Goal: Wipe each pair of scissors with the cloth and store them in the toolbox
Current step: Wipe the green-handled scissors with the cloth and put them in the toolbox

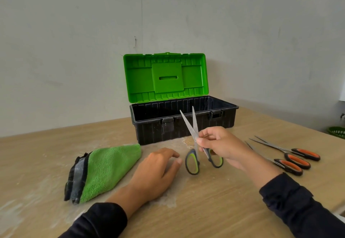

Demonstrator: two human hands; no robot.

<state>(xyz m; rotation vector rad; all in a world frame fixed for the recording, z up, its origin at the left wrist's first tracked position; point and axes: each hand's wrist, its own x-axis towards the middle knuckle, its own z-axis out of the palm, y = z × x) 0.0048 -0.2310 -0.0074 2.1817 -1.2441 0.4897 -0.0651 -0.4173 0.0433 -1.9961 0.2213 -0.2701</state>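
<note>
My right hand [222, 148] grips a pair of green-and-grey handled scissors [193, 155] near the pivot, blades apart and pointing up in front of the toolbox. My left hand [158, 168] rests palm down on the table, fingers spread, holding nothing, just right of the folded green cloth [104, 170]. The black toolbox [149, 121] stands behind with its green lid [166, 77] raised; what shows of its inside looks empty. Two orange-handled scissors lie at the right: one pair [300, 155] farther back, another [285, 164] nearer me.
The wooden table [205, 200] has pale smears around my hands. A grey wall rises right behind the toolbox. A green basket [337, 132] shows at the far right edge, beyond the table.
</note>
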